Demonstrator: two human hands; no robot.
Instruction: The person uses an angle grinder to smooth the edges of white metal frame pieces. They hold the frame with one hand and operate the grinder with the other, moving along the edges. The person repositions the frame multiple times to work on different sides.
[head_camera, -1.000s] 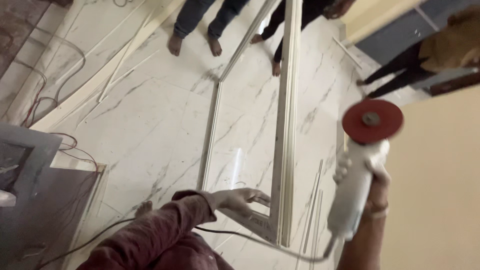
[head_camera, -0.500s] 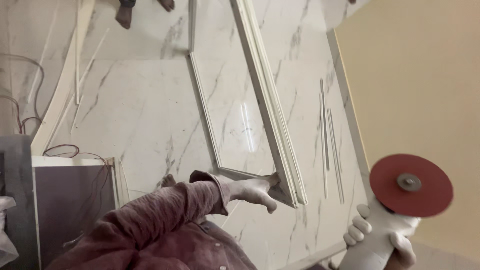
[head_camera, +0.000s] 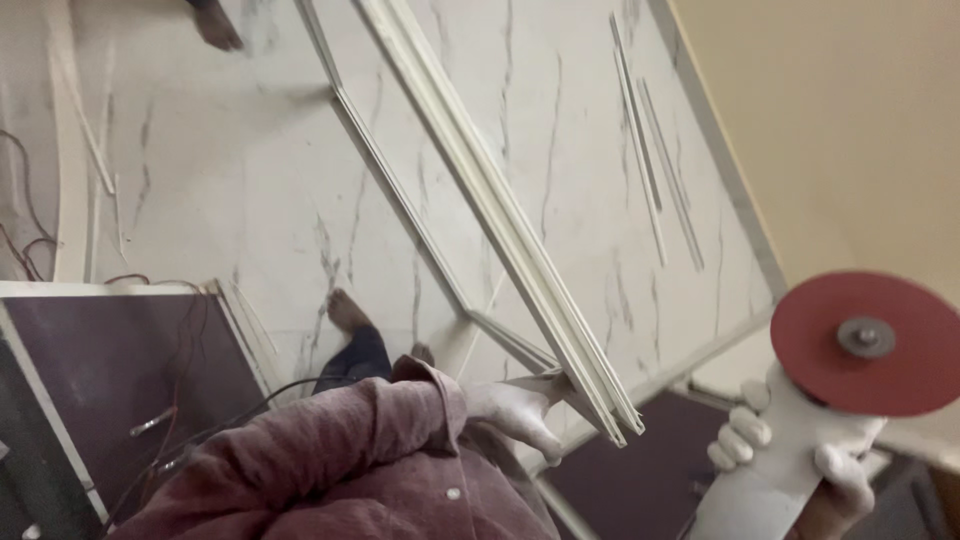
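Observation:
My left hand (head_camera: 515, 412), in a dusty white glove below a maroon sleeve (head_camera: 330, 460), grips the near corner of a cream-coloured frame (head_camera: 480, 200) that stretches away over the marble floor. My right hand (head_camera: 790, 470), also gloved, holds a white angle grinder (head_camera: 780, 470) upright at the lower right. Its red disc (head_camera: 865, 342) faces the camera, apart from the frame's end. My bare foot (head_camera: 347, 310) shows on the floor beneath the frame.
Thin cream strips (head_camera: 655, 150) lie on the marble floor (head_camera: 230, 200) near the beige wall (head_camera: 860, 120). A dark board (head_camera: 110, 370) with wires sits at the lower left. Another person's foot (head_camera: 215, 25) stands at the top. Long trim pieces (head_camera: 70, 150) lie at the left.
The view has swung down and left, so the frame now runs more diagonally. The grinder has stayed raised at the right, closer to the camera. My left hand keeps hold of the frame's corner.

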